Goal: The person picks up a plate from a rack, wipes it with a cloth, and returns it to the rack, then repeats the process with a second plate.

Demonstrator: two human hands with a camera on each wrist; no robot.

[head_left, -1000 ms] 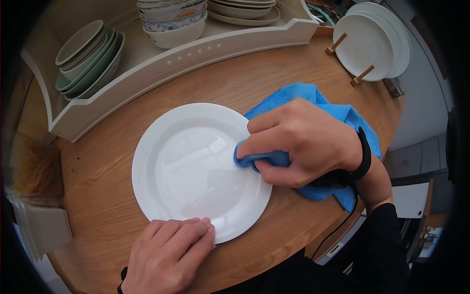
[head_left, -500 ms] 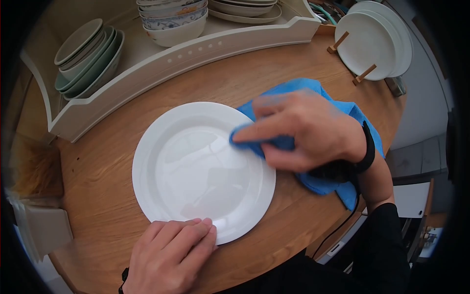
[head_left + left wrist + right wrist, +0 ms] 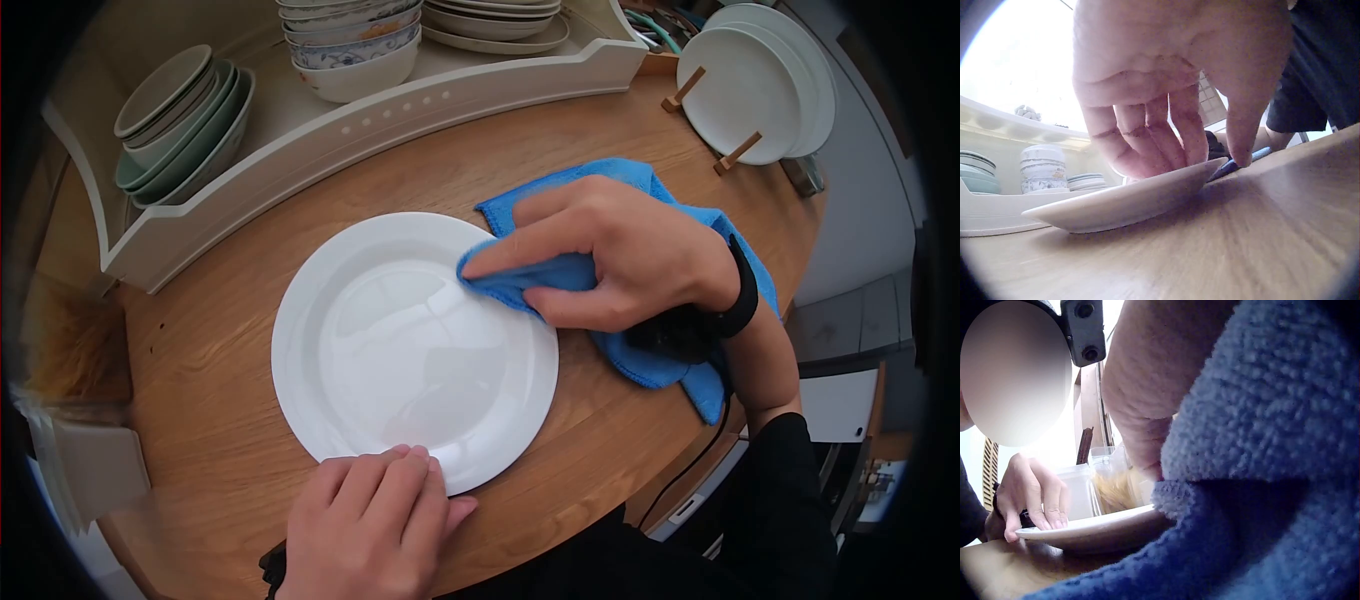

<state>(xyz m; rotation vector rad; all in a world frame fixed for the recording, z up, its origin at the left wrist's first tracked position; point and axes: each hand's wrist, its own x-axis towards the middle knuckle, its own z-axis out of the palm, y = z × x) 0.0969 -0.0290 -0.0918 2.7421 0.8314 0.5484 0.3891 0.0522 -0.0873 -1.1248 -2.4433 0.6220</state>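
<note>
A white round plate (image 3: pixel 400 350) lies on the wooden table, its near rim under the fingertips of my left hand (image 3: pixel 370 520). In the left wrist view these fingers (image 3: pixel 1172 137) reach down onto the plate (image 3: pixel 1129 200), with the thumb spread just outside its rim. My right hand (image 3: pixel 620 255) pinches a blue cloth (image 3: pixel 545 275) between fingers and thumb. A folded edge of the cloth presses on the plate's right rim, while the rest of it trails across the table under the hand and wrist. Close up, cloth (image 3: pixel 1260 425) fills much of the right wrist view.
A white shelf (image 3: pixel 380 115) along the back bears stacked bowls (image 3: pixel 355 50), tilted green and white bowls (image 3: pixel 185 130) and flat plates (image 3: pixel 495 25). White plates (image 3: pixel 750 95) stand in a wooden rack (image 3: pixel 738 153) at the back right. A pale plastic bin (image 3: pixel 95 460) stands at left.
My right hand has moved the cloth's edge up and leftward along the plate's right rim. My left hand has shifted slightly right, its thumb now showing beside the plate.
</note>
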